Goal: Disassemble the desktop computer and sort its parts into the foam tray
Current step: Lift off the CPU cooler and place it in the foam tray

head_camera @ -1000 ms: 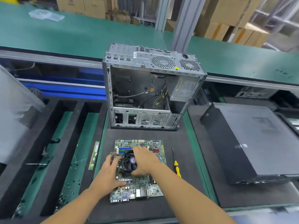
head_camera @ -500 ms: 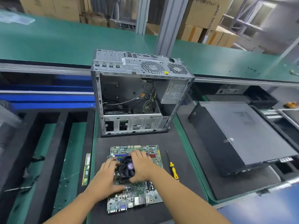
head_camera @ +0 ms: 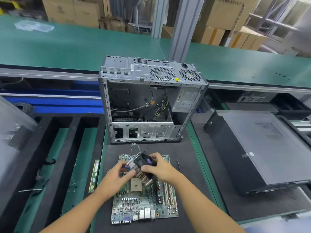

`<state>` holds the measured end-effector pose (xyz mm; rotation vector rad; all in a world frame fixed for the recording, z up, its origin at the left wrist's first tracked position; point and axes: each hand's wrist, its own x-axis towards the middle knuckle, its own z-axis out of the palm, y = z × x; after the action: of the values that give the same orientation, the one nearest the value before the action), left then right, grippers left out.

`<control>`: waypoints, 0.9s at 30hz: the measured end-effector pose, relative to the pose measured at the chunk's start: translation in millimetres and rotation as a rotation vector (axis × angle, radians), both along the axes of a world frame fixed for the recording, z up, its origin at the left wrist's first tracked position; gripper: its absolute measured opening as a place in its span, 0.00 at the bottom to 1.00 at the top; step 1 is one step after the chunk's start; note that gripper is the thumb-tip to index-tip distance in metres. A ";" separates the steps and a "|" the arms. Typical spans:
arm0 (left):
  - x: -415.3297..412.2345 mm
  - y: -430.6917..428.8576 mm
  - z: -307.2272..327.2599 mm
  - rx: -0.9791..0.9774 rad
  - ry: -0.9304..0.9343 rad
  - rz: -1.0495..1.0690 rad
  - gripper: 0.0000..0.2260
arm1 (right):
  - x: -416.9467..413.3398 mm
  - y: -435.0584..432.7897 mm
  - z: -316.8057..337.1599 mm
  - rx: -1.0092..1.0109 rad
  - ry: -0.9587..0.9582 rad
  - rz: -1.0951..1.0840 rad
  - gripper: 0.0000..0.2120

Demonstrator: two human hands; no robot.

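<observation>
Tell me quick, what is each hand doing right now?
The left hand grips the left side of the CPU cooler.
The right hand grips its right side; it is tilted, partly raised off the motherboard.

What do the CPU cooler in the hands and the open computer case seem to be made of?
CPU cooler: black fan frame, probably plastic; thin stacked fins look like bare metal, perhaps aluminium. Computer case: dull grey sheet metal, likely steel, with punched vent holes.

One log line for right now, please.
left hand + right hand: grip black-fan finned metal cooler | cooler: tilted above green motherboard | beige square socket: uncovered | grey open computer case: upright behind
</observation>
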<state>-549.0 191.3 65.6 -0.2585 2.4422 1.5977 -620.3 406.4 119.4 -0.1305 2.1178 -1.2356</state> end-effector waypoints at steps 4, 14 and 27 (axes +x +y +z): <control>-20.2 34.1 16.7 0.392 -0.114 0.082 0.41 | -7.4 20.7 -2.2 -0.158 -0.174 -0.087 0.30; -20.9 52.4 29.0 0.816 -0.149 0.355 0.17 | -24.2 20.6 0.1 -0.267 -0.189 0.052 0.33; 40.8 -39.1 31.9 1.034 -0.265 0.342 0.25 | -10.1 -88.0 27.9 -0.039 0.066 0.646 0.41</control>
<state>-508.2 152.1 97.5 -0.6476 1.1750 2.5067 -630.4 318.4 147.3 -0.8118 1.8749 -0.8839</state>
